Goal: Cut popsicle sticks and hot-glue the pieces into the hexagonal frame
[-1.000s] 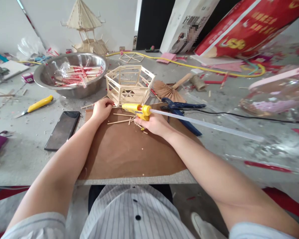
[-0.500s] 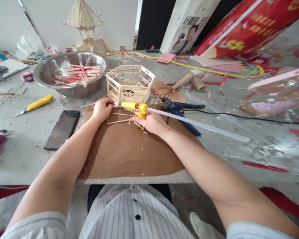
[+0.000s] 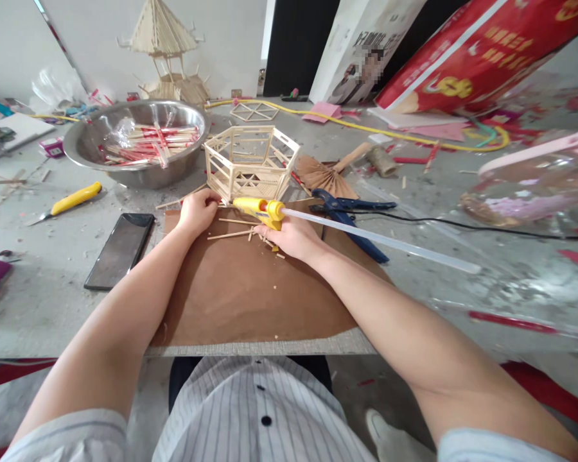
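Observation:
My right hand [image 3: 296, 239] is wrapped round a yellow hot glue gun [image 3: 262, 208]. A long translucent glue stick [image 3: 385, 242] juts from its back end toward the right, and its nozzle points left at the base of a wooden stick frame [image 3: 231, 183]. This frame is many-sided, open at the top, with lattice panels. At its near left corner, my left hand [image 3: 200, 208] is closed, fingertips pinched against the lower edge; whatever lies between them is hidden. Thin wooden sticks [image 3: 234, 235] and short offcuts lie below the gun on a brown sheet [image 3: 260, 295].
Left are a metal bowl [image 3: 139, 173] of sticks, a yellow craft knife [image 3: 77, 197] and a phone [image 3: 120, 251]. Blue pliers [image 3: 351, 221], a paper fan [image 3: 325, 176] and a black cord [image 3: 443, 223] lie right. A stick pagoda [image 3: 166, 51] stands behind.
The glue gun has shifted very slightly, its rear and glue stick a touch to the left. My left hand and the stick frame stay in place.

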Available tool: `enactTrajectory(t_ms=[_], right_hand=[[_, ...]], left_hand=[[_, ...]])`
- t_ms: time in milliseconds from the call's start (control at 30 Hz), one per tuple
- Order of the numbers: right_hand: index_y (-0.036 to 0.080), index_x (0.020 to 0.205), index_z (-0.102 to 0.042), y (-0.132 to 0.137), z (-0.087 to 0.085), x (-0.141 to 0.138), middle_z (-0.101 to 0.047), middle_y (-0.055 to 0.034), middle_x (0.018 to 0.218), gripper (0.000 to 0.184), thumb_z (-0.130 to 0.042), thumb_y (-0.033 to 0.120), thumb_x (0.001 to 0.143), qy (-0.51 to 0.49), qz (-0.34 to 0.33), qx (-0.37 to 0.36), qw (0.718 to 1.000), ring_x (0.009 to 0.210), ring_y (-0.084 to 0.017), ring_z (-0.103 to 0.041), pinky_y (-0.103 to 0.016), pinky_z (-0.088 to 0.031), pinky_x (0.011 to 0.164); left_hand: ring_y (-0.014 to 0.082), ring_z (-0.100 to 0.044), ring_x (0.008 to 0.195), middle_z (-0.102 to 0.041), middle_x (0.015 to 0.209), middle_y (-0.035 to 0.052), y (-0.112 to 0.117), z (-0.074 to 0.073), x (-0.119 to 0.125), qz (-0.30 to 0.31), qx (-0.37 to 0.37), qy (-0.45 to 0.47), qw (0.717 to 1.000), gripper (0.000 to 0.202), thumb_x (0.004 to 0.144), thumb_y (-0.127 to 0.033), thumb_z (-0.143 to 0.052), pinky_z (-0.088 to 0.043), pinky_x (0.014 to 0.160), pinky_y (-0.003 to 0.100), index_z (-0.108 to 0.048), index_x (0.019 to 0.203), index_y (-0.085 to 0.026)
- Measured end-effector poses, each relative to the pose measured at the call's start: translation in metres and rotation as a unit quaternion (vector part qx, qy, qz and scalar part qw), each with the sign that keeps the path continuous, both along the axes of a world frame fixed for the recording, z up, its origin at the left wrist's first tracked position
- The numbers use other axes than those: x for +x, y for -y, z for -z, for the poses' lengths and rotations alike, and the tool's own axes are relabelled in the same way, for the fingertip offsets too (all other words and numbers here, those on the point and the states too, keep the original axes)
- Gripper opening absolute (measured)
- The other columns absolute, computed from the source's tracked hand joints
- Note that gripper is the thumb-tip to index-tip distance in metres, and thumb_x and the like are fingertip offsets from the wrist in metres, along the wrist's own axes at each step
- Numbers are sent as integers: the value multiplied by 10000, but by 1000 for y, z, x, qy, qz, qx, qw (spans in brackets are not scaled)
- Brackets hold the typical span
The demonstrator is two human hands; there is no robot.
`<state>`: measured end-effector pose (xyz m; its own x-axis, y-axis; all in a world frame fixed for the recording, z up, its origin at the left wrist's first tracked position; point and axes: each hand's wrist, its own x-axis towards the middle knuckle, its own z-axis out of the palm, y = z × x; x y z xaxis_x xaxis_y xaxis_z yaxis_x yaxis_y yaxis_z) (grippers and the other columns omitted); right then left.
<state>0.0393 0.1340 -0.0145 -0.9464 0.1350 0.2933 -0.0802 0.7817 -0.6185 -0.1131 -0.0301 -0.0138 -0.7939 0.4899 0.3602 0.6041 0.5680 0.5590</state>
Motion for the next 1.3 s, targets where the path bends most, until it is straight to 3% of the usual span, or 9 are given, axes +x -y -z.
enactTrajectory(t_ms=[633, 1000, 1300], right_hand=[[168, 944, -621, -1, -4, 4, -659, -95, 932, 358, -523, 463, 766, 3, 12, 17, 1000, 879, -247, -600, -352, -454, 774], [167, 1040, -588, 0, 1, -2, -650, -87, 983, 392, -525, 447, 774, -28, -12, 13, 999, 924, -235, -590, -339, -452, 790], [155, 872, -609, -2, -6, 1, -640, -77, 797, 313, -540, 438, 755, -19, 26, -16, 999, 756, -224, -592, -354, -457, 688]], left_hand=[[152, -596, 742, -686, 805, 17, 0, 1, -1, 4, 1, 0, 1000, 270, 669, -163, -453, -453, 741, 253, -683, 808, -180], [154, -596, 744, -686, 809, 21, 0, 1, -1, 9, -1, -8, 1000, 276, 670, -167, -448, -449, 734, 250, -684, 813, -171], [148, -593, 723, -686, 786, 17, 0, 0, 0, 5, 0, -9, 1000, 269, 666, -168, -452, -449, 714, 246, -684, 803, -168]])
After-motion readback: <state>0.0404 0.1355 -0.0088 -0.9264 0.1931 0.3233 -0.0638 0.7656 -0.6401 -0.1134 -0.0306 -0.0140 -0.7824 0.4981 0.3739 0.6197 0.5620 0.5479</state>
